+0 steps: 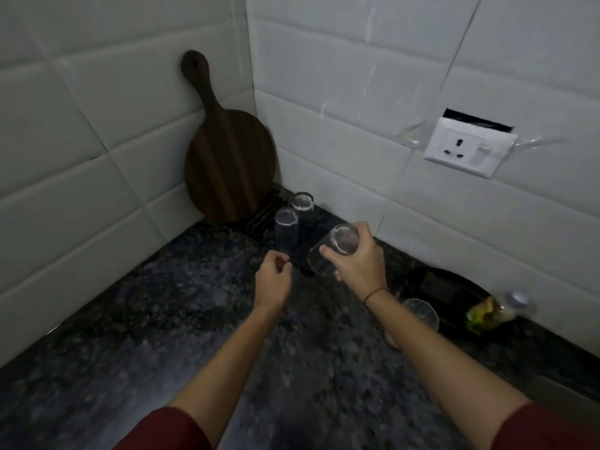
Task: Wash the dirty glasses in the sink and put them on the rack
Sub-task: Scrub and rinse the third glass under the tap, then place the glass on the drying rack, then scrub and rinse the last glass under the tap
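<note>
Right hand [360, 259] gripped a glass [329, 253] round its side, tipped so the mouth faced the near edge of the rack [259, 217], likely being turned over to drain. Two glasses [285, 224] stood side by side on the rack, leaving the near spot free. Left hand [272, 279] hung just in front of the rack, loosely curled, empty, apart from the right. Cutting board [227, 157] leaned in the corner behind the rack. Another glass [421, 311] sat on the counter [194, 319] well right of the rack, probably unwashed.
</note>
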